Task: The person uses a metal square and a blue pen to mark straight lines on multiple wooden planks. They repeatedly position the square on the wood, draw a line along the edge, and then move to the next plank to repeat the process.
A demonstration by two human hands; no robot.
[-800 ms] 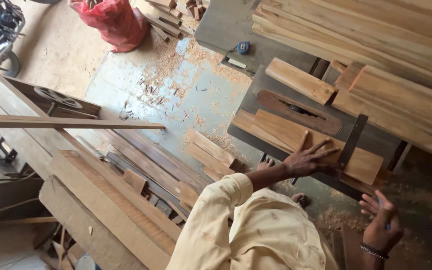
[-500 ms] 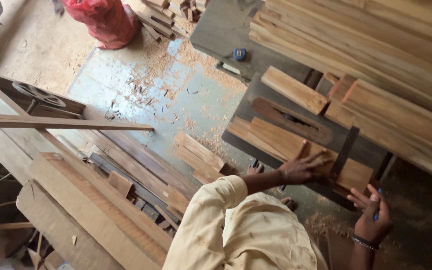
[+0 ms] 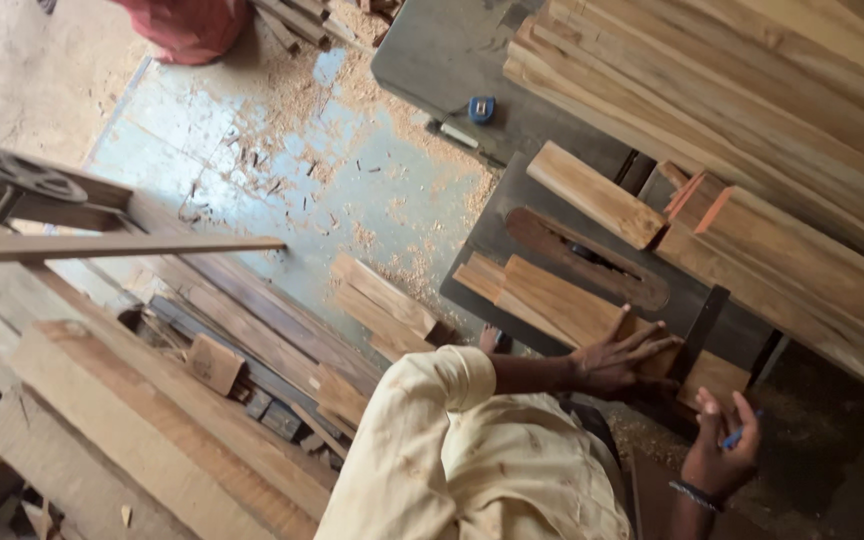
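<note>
Many long pale boards (image 3: 752, 110) lay stacked across the upper right, too closely packed to count for sure, and they were the largest mass in view. Two heavy timbers (image 3: 152, 420) lay side by side at lower left among darker planks, with one thin strip (image 3: 112, 246) stretched level above them. One dark saw table (image 3: 512, 235) stood at centre, its single oval insert (image 3: 587, 257) showing between the pieces of wood on top. Two flat boards (image 3: 552, 305) lay side by side on that table, and one shorter block (image 3: 595, 194) sat beyond the insert, touching the stacked boards. One dark metal square blade (image 3: 700, 322) crossed the nearer board close to its right end. Two short offcuts (image 3: 384, 300) lay stacked on the dusty floor beside the table. One red sack (image 3: 184, 25) showed at the top edge. The left hand (image 3: 617, 358) was pressed flat on the near board, fingers spread apart, just beside the square blade. The right hand (image 3: 717, 450) hovered below the board's right end, off the wood, its fingers pinched around one blue pencil (image 3: 737, 434). One small blue tape measure (image 3: 481, 108) rested on the grey bench at the top.
</note>
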